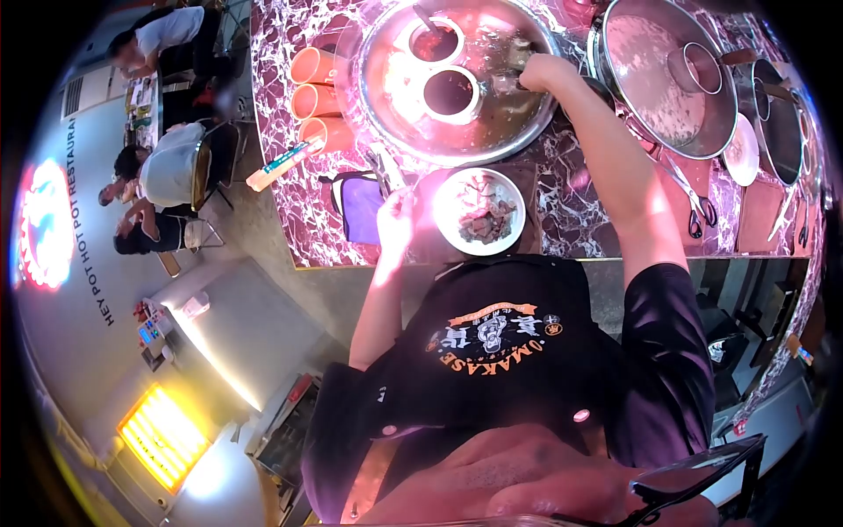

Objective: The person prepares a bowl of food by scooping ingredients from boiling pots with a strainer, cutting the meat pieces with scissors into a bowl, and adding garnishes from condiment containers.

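Observation:
My right hand (542, 73) is closed over the right side of a large round metal pot (399, 147) of brownish broth. What it grips is mostly hidden; a dark bit shows by the fingers. Two round white-rimmed containers, a nearer one (450, 93) and a farther one (436, 41), stand in the broth. My left hand (397, 215) is closed around a slim silver metal tool (383, 167), perhaps tongs, pointing toward the pot. Just right of that hand, a white bowl (445, 230) holds cut pieces of meat (486, 215). A purple cloth (358, 209) lies to its left.
Several orange cups (314, 101) line the pot's left side, near a packet of sticks (285, 164). Another big pot (645, 79), black-handled scissors (694, 206) and a white plate (742, 149) are at right. People (176, 167) sit beyond the counter's left end.

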`<state>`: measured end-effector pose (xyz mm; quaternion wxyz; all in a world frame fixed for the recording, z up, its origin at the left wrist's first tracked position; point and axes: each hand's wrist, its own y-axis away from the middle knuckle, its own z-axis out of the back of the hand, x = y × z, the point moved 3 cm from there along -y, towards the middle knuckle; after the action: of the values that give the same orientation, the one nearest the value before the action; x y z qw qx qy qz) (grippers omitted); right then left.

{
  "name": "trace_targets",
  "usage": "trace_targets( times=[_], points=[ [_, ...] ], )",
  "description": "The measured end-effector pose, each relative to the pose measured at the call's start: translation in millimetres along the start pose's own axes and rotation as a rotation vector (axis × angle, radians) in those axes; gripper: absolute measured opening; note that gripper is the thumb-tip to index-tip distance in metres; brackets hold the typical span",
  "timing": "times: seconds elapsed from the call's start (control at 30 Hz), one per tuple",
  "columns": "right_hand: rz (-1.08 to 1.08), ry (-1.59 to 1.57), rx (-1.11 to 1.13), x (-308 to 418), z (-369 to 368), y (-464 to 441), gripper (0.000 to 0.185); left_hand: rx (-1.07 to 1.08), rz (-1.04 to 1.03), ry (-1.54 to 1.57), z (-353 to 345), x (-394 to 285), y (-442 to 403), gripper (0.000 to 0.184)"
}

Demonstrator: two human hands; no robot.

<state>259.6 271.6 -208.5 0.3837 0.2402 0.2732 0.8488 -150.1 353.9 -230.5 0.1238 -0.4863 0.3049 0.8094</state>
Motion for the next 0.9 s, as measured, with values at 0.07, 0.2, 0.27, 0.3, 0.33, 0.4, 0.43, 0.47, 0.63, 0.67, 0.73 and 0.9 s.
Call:
trace_targets(
  times=[0.07,0.2,0.27,0.3,0.33,0.4,0.43,0.47,0.63,0.67,0.73,0.9],
  points=[
    [-0.013,-0.060,-0.028,9,0,3,0.040,0.012,0.032,-0.006,-2,-2,3,0.019],
    [-0.025,-0.104,-0.018,1,-15,-5,0.043,0.002,-0.025,-0.009,-3,-4,4,0.020],
    [-0.025,-0.132,-0.035,-9,-22,-2,0.053,0.017,0.010,0.028,-4,-6,5,0.019],
    [-0.029,-0.132,-0.069,-13,-26,4,0.055,0.015,0.019,0.043,-4,-9,5,0.019],
    [-0.037,-0.134,-0.098,-18,-32,11,0.058,0.016,0.034,0.056,-3,-10,8,0.019],
    [-0.014,-0.101,-0.073,-25,-30,21,0.063,0.004,0.046,0.045,-3,-16,5,0.019],
    [-0.005,-0.087,-0.041,-25,-18,39,0.065,-0.012,0.048,0.021,-4,-17,2,0.019],
    [0.004,-0.071,-0.009,-25,-11,49,0.066,-0.027,0.049,-0.002,-4,-18,-2,0.020],
    [-0.014,-0.020,-0.075,-45,6,33,0.066,-0.050,0.010,0.003,-6,-15,-22,0.021],
    [-0.007,-0.015,-0.075,-48,6,22,0.064,-0.050,0.005,0.010,-7,-15,-22,0.021],
    [-0.010,-0.154,0.063,-45,7,2,0.059,-0.038,-0.012,0.048,-7,-17,-18,0.022],
    [-0.225,-0.429,0.223,-25,5,-6,0.044,-0.050,-0.134,0.063,-3,14,-10,0.022]
  ],
)
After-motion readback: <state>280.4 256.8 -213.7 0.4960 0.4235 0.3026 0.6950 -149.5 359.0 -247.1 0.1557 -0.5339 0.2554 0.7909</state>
